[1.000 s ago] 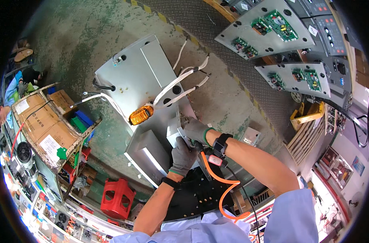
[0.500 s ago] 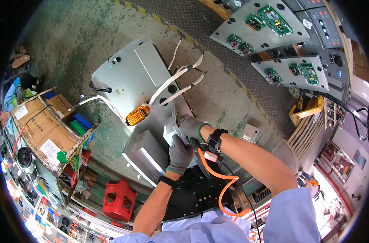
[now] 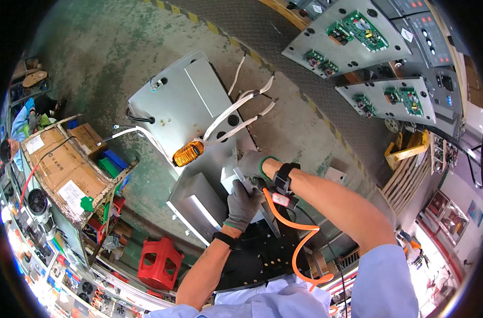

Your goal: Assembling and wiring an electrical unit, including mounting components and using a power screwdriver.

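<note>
Both my hands wear grey gloves and meet at a silver metal cabinet assembly (image 3: 175,114). My right hand (image 3: 253,165) is closed at the upper end of a metal box part, around a dark air tool (image 3: 260,184) that is mostly hidden; an orange coiled hose (image 3: 300,227) runs from it. My left hand (image 3: 243,205) lies just below, its fingers bent against the edge of a light metal plate (image 3: 228,180); its grip is partly hidden. Further up the cabinet sits a copper-wound ring coil (image 3: 188,153), with white sleeved cables (image 3: 228,114) running from it.
A black panel with small brass fittings (image 3: 257,254) lies close to my body. A red plastic stool (image 3: 159,263) stands at the lower left, near a cart with cardboard boxes (image 3: 66,169). Panels with green circuit boards (image 3: 363,32) stand at the upper right. Another person's sleeve (image 3: 21,116) shows far left.
The whole scene has shifted slightly right and down in the view. My hands keep nearly the same place on the metal part, with the hose still beside them.
</note>
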Tool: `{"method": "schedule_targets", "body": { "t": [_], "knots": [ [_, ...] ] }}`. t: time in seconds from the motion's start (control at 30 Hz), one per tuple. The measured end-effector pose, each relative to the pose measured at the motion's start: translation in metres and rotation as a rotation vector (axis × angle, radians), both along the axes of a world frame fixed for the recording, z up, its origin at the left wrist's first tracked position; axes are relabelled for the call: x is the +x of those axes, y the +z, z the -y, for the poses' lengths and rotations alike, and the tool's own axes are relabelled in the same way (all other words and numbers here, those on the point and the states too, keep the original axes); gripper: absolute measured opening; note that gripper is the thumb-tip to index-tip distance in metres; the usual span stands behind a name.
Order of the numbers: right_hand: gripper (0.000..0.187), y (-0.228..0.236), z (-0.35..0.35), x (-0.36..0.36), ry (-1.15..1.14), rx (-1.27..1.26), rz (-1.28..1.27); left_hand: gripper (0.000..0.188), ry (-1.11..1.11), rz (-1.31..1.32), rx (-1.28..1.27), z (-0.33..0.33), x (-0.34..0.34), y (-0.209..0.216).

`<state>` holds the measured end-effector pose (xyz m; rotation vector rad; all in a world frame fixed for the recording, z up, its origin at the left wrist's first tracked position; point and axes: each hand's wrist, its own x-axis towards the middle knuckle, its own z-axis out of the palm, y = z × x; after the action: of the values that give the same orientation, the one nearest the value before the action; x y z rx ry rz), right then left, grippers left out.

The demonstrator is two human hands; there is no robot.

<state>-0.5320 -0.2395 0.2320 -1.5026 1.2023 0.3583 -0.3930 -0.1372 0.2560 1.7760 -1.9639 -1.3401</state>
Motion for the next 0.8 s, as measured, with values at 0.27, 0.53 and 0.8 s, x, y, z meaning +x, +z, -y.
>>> {"method": "schedule_targets", "body": {
  "t": [0.27,0.53,0.8],
  "knots": [
    [0.027,0.044,0.027,-0.008,-0.284,0.268,0.055,0.045,-0.015,-0.033,-0.040,0.004,-0.001,0.003],
    [0.026,0.038,0.026,-0.006,-0.199,0.306,0.091,0.039,-0.013,-0.043,-0.071,0.003,-0.001,-0.002],
    [0.022,0.014,-0.005,-0.009,0.192,-0.035,0.105,0.042,-0.001,-0.056,-0.033,0.003,0.000,0.003]
  ]
}}
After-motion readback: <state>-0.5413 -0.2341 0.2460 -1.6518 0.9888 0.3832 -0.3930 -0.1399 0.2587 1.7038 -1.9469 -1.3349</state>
